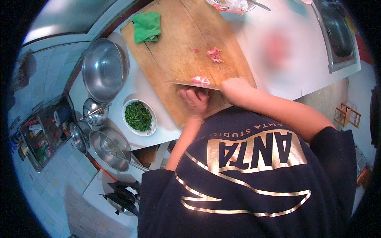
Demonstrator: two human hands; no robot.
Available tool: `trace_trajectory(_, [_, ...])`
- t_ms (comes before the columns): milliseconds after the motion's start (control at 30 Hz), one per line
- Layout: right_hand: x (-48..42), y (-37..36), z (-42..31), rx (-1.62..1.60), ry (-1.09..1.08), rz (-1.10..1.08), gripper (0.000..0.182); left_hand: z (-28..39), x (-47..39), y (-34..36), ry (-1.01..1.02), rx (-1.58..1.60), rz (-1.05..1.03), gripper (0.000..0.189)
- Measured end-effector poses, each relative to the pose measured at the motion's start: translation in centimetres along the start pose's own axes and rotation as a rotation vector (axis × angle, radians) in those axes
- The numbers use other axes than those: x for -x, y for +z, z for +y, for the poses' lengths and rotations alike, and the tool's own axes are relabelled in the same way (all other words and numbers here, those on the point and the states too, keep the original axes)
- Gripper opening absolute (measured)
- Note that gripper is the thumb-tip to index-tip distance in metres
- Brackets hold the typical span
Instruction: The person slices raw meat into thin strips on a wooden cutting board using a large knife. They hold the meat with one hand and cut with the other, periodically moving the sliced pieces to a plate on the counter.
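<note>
A wooden cutting board (178, 44) lies before me. My right hand (237, 89) is shut on the handle of a kitchen knife (193, 84), whose broad blade points left across the board. Just beyond the blade lies a piece of raw meat (200, 79). On the near side of the blade, my left hand (195, 98) has its fingers curled against the meat's near end; the blade hides part of that contact. Farther up the board sit a small heap of cut meat (215, 55) and a tiny scrap. A folded green cloth (146, 27) rests at the board's far left.
Left of the board stand a large steel basin (104, 71), a white bowl of chopped greens (138, 116), a steel pot (95, 112) and another metal basin (110, 148). A plastic bag (229, 6) lies at the far edge. A sink (339, 35) is at right, past a blurred patch.
</note>
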State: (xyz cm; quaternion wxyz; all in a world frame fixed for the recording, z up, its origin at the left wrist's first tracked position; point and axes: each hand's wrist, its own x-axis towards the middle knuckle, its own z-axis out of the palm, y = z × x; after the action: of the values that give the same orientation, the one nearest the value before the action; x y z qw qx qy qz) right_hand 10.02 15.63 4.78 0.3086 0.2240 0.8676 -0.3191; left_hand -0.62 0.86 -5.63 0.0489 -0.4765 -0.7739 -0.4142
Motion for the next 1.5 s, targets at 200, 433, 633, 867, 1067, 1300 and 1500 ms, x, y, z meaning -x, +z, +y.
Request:
trace_trajectory(200, [-2.5, -1.9, -3.8, -0.114, -0.109, 0.139, 0.020, -0.1, -0.1, -0.5, 0.021, -0.077, 0.005, 0.022])
trace_trajectory(433, [0.6, -0.3, 1.9, 0.076, 0.045, 0.094, 0.015, 0.6, -0.4, -1.7, -0.025, -0.005, -0.052, 0.019])
trace_trajectory(633, [3.1, 0.0, 4.3, -0.102, 0.087, 0.364, 0.008, 1.6, -0.8, -2.9, -0.011, -0.027, -0.109, 0.028])
trace_trajectory(867, [6.2, 0.9, 2.5, -0.044, -0.016, 0.137, 0.009, 1.4, 0.0, -2.5, -0.108, -0.016, -0.116, 0.039])
trace_trajectory(1067, [5.0, -0.4, 1.3, -0.028, -0.020, 0.013, 0.011, 0.6, 1.2, -1.3, -0.156, 0.003, -0.109, 0.048])
trace_trajectory(1300, [0.4, -0.5, -1.9, -0.016, -0.097, 0.131, 0.009, -0.2, 1.1, -0.8, -0.110, -0.044, -0.096, 0.054])
trace_trajectory(1500, [1.6, 1.6, 0.4, -0.061, -0.059, 0.174, 0.010, -0.6, 1.3, -0.5, -0.109, -0.016, -0.096, 0.049])
